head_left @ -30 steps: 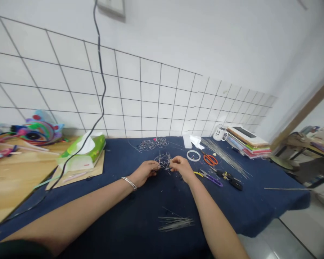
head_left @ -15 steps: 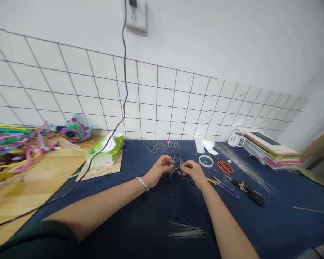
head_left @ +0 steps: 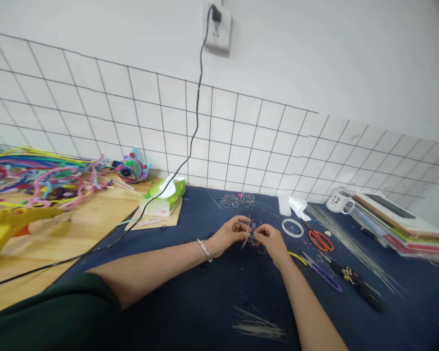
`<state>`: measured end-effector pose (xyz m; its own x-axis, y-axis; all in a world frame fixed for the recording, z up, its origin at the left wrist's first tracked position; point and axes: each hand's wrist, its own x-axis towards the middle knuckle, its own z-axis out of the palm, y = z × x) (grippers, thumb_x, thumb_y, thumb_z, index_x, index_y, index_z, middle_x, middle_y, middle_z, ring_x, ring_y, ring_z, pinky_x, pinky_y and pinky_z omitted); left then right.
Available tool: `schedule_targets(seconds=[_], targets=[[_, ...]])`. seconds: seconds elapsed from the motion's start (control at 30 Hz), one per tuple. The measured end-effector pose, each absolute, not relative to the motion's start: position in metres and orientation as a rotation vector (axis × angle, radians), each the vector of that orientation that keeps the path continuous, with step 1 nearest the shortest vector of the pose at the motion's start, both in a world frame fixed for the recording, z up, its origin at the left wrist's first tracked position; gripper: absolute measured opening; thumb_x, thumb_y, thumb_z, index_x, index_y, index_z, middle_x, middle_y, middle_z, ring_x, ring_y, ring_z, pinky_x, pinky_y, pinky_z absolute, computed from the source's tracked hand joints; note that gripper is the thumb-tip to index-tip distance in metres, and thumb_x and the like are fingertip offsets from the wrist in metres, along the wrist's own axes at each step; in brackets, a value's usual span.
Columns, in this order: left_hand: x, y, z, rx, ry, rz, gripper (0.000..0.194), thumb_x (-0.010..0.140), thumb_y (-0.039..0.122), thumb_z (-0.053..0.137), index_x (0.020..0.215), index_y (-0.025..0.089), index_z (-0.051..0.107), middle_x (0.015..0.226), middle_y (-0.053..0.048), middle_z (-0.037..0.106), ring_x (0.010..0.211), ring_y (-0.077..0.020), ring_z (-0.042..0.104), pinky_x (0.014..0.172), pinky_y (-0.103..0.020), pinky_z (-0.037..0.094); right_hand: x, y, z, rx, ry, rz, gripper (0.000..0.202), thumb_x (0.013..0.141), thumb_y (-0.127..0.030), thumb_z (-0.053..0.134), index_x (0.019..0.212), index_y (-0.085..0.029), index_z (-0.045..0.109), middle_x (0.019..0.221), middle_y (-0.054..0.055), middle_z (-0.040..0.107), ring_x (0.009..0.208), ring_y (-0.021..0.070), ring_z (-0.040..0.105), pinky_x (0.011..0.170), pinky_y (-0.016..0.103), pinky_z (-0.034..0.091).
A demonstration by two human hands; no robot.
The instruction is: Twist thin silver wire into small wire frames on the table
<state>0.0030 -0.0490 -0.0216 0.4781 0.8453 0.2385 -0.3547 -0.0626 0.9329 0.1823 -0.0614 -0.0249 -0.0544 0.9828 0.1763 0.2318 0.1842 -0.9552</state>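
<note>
A small openwork tangle of thin silvery wire (head_left: 251, 232) is held between both hands over the dark blue cloth (head_left: 205, 302). My left hand (head_left: 231, 236), with silver bangles at its wrist, pinches the tangle's left side between thumb and fingers. On its right side, the fingertips of my right hand (head_left: 271, 240) grip the wire. Coiled wire pieces (head_left: 234, 200) lie behind the hands, near the wall. Nearer the body is a loose bundle of short straight wires (head_left: 259, 326).
Right: white ring dish (head_left: 292, 228), orange scissors (head_left: 321, 241), purple-handled snips (head_left: 327, 278), black pliers (head_left: 356, 285), long wires (head_left: 351, 243), mug (head_left: 339, 201) and papers (head_left: 402, 217). Left: tissue pack (head_left: 164, 196), yellow glue gun (head_left: 10, 226), pipe cleaners (head_left: 47, 183) and black cable (head_left: 198, 97).
The camera view has turned left, so the scene sits further right and the glue gun shows fully. Both hands still hold the wire tangle, which now looks turned and narrower.
</note>
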Motion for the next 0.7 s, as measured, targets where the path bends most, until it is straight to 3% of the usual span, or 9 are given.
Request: schedule_targets(seconds=[0.27, 0.43, 0.7], targets=[[-0.008, -0.038, -0.014, 1.474, 0.56, 1.056, 0.038, 0.064, 0.02, 0.07, 0.099, 0.017, 0.056, 0.07, 0.004, 0.045, 0.059, -0.0057, 0.041, 0.061, -0.021, 0.036, 0.189, -0.059, -0.02, -1.27, -1.459, 0.948, 0.019, 0.067, -0.037, 0.061, 0.072, -0.019, 0.058, 0.066, -0.001, 0.056, 0.06, 0.0139, 0.052, 0.052, 0.025, 0.044], [-0.018, -0.02, -0.012, 1.415, 0.629, 1.07, 0.017, 0.07, 0.027, 0.065, 0.079, 0.013, 0.06, 0.075, -0.002, 0.053, 0.069, -0.01, 0.048, 0.064, -0.023, 0.039, 0.195, -0.06, -0.015, -1.29, -1.365, 0.944, 0.026, 0.067, -0.044, 0.061, 0.074, -0.019, 0.06, 0.067, 0.0, 0.059, 0.064, 0.0159, 0.054, 0.053, 0.025, 0.044], [-0.014, -0.029, -0.01, 1.142, 0.501, 0.958, 0.025, 0.078, 0.041, 0.055, 0.086, 0.018, 0.048, 0.087, -0.006, 0.059, 0.079, -0.0186, 0.061, 0.068, -0.03, 0.045, 0.189, -0.061, -0.017, -1.273, -1.321, 1.004, 0.03, 0.069, -0.049, 0.059, 0.078, -0.02, 0.061, 0.076, 0.003, 0.061, 0.073, 0.0191, 0.057, 0.053, 0.025, 0.045]])
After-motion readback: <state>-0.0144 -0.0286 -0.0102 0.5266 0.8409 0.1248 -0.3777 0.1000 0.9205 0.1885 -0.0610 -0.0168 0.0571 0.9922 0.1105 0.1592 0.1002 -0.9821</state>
